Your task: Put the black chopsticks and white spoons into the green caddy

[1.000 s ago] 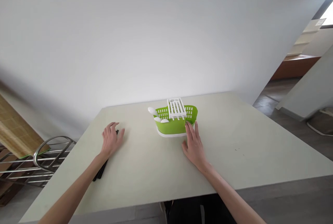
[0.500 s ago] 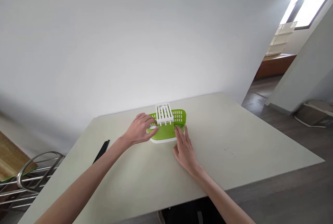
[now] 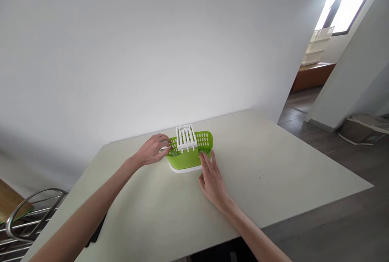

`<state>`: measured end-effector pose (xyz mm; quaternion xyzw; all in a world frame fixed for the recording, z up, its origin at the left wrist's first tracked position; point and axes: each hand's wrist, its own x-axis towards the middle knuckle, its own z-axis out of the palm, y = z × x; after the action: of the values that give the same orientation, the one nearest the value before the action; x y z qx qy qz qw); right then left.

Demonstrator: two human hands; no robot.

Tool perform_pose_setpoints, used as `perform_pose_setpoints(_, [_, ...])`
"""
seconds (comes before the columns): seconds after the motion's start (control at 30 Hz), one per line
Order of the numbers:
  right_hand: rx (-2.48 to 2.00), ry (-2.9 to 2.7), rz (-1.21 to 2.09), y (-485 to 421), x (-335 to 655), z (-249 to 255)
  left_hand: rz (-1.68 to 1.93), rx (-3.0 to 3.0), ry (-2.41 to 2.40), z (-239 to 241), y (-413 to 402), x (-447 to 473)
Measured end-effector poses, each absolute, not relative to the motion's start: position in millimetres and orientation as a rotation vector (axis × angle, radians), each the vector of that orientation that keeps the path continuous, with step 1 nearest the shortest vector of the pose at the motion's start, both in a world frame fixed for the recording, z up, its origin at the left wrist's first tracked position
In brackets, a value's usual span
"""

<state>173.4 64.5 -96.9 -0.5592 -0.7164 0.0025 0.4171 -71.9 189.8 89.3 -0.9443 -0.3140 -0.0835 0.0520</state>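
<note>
My left hand (image 3: 154, 149) is at the left end of a green basket (image 3: 184, 159). Its fingers are closed on a small white rounded object (image 3: 164, 147), mostly covered by the fingers, so its kind cannot be told. My right hand (image 3: 213, 181) grips the front rim at the basket's right side, fingers over the edge and thumb outside. A white slotted rack (image 3: 186, 137) with round holes and small pegs sits across the basket's middle. The basket has a perforated back and a white base tray (image 3: 184, 170).
The pale table (image 3: 273, 152) meets a white wall (image 3: 167, 51) behind the basket. Thin black sticks (image 3: 96, 233) lie partly under my left forearm. A metal tube rack (image 3: 18, 221) stands at the left, and a lidded bin (image 3: 361, 129) on the floor at right.
My left hand has drawn the white object leftward, out past the basket's left end. My right hand keeps its place on the rim. The whole view has shifted slightly.
</note>
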Motion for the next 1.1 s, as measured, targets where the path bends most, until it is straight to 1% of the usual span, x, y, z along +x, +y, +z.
perform_pose_setpoints(0.13, [-1.391, -1.791, 0.021, 65, 174, -96, -0.269, -2.814, -1.012, 81, 197, -67])
perform_pose_setpoints(0.3, [-1.381, -1.774, 0.044, 66, 172, -96, -0.429, -2.710, -1.004, 75, 194, -64])
perform_pose_setpoints(0.47, [-1.389, -1.779, 0.043, 66, 172, -95, -0.427, -2.664, -0.977, 71, 191, -62])
perform_pose_setpoints(1.1, [-1.372, -1.791, 0.021, 64, 174, -94, -0.558, -2.386, -1.262, 79, 220, -36])
